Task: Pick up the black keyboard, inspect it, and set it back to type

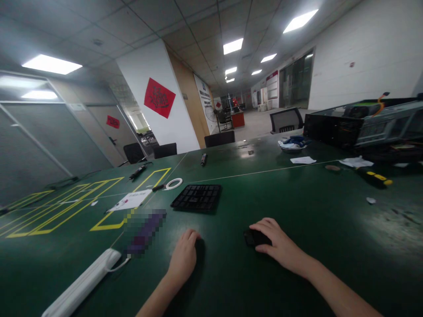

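My right hand (276, 244) rests on the green tabletop with its fingers around a small black computer mouse (254, 238), partly hidden under them. To the left, my left hand (185, 255) lies on the table with its fingers curled together. Its palm side is hidden, so anything inside it does not show. Beyond both hands sits a flat black gridded tray (197, 197), touched by neither. A blurred-out purple, phone-like slab (147, 233) lies left of my left hand. It is joined by a white cord to a long white bar (82, 284).
A roll of white tape (174, 183), a paper sheet (130, 200) and yellow tape lines (107, 227) are farther left. An open computer case (333, 129) stands at the back right, near a yellow-black tool (375, 177) and a bowl (292, 149) of blue cloth. Chairs (220, 138) line the far edge.
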{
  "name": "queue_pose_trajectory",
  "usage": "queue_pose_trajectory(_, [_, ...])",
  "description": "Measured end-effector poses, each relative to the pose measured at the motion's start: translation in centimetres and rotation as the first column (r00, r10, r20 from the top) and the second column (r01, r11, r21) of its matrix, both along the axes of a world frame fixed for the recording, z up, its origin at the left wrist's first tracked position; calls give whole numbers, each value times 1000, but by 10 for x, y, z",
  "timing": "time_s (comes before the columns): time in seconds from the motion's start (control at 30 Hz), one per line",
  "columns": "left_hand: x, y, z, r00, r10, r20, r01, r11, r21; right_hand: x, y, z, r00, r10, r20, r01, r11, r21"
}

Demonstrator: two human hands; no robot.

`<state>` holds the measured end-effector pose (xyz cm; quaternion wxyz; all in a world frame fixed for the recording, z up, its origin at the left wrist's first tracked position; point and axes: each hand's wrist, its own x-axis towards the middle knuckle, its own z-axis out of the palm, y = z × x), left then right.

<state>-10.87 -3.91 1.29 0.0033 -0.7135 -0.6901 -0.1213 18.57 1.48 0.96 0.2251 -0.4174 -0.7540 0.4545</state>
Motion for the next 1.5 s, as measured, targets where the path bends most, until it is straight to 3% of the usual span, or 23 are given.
queue_pose_trajectory(0.13, [0,0,0,1000,-12,19,11,1000,26,7,3,1,999,-46,-28,45,997,-62])
queue_pose_trajectory(0.2, [-1,0,-1,1000,-13,14,12,998,66,22,13,1,993,-116,-10,116,993,23])
queue_pose_trajectory(0.27, [-2,-1,-4,1000,11,-9,-10,991,130,48,26,-1,958,-283,46,268,942,203])
queue_pose_trajectory(0.37, [-3,-4,-6,996,65,-61,-51,978,203,100,44,-8,752,-641,155,487,698,525])
queue_pose_trajectory(0.43, [-4,-5,-6,992,88,-94,-66,975,213,132,49,-13,550,-800,238,570,568,594])
queue_pose_trajectory(0.5, [-6,-6,-5,986,112,-126,-83,974,212,153,48,-18,375,-865,334,672,502,544])
queue_pose_trajectory(0.57, [-8,-8,-3,978,140,-155,-107,974,202,160,45,-21,265,-866,424,763,457,456])
queue_pose_trajectory(0.63, [-10,-9,0,971,161,-178,-129,975,179,159,42,-22,204,-871,447,794,414,445])
queue_pose_trajectory(0.73, [-10,-10,3,963,171,-207,-151,983,108,153,39,-21,169,-902,396,758,376,533])
queue_pose_trajectory(0.9, [-10,-6,6,960,190,-206,-206,977,-61,157,45,-20,225,-839,496,786,457,416])
queue_pose_trajectory(1.0, [-14,-5,5,977,190,-97,-199,975,-95,145,52,-18,417,-816,401,713,567,412])
queue_pose_trajectory(1.1, [-17,-4,4,950,237,202,-236,971,-33,109,50,-14,655,-733,185,640,667,381])
queue_pose_trajectory(1.13, [-19,-3,5,884,271,381,-282,959,-28,94,47,-12,726,-675,131,610,720,331])
queue_pose_trajectory(1.2, [-23,0,9,606,323,727,-367,924,-104,64,36,-9,863,-501,69,486,859,162])
queue_pose_trajectory(1.27, [-29,6,16,329,348,878,-380,900,-215,42,24,-7,953,-302,17,301,953,16])
queue_pose_trajectory(1.3, [-33,11,20,270,355,895,-371,896,-244,34,19,-6,975,-222,-5,222,975,-34])
queue_pose_trajectory(1.33, [-37,16,24,274,363,891,-365,896,-253,28,15,-6,987,-159,-22,157,985,-71])
queue_pose_trajectory(1.4, [-45,31,31,353,391,850,-375,891,-254,23,12,-6,995,-91,-43,85,988,-127])
queue_pose_trajectory(1.5, [-54,65,38,522,436,733,-418,880,-226,22,13,-6,995,-84,-56,74,986,-150])
